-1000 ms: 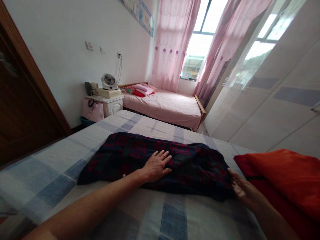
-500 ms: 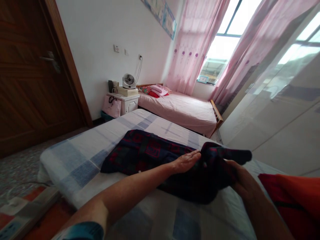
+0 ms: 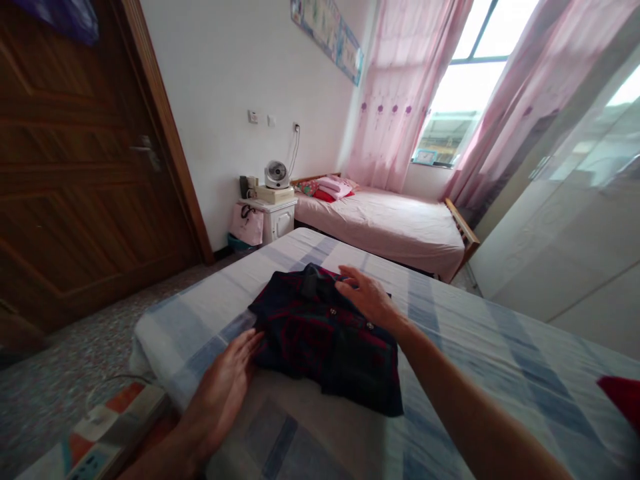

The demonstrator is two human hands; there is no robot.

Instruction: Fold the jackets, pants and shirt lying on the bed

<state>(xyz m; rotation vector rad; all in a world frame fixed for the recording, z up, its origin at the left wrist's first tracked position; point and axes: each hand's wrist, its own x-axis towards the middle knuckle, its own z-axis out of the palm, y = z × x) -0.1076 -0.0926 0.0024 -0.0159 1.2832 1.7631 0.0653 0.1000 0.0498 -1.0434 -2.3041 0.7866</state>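
A dark navy and red patterned shirt [image 3: 310, 333] lies folded into a compact bundle on the bed, its collar at the far side and round buttons showing on top. At its near left edge, my left hand [image 3: 233, 367] has its fingers stretched out and touches or nearly touches the cloth. Over the far right part of the shirt is my right hand [image 3: 367, 297], fingers apart and slightly bent, holding nothing. Whether its fingertips touch the fabric I cannot tell.
The shirt rests on a blue and white checked bedsheet [image 3: 450, 347]. Red cloth [image 3: 620, 397] shows at the right edge. Beyond are a pink-covered bed [image 3: 385, 217] and a white nightstand [image 3: 280, 220] bearing a fan [image 3: 277, 175]. A power strip [image 3: 93, 460] lies at lower left.
The shirt's right part has been folded over leftward, making a shorter bundle. My right hand has let go of the cloth and moved left; my left hand has moved to the shirt's left edge.
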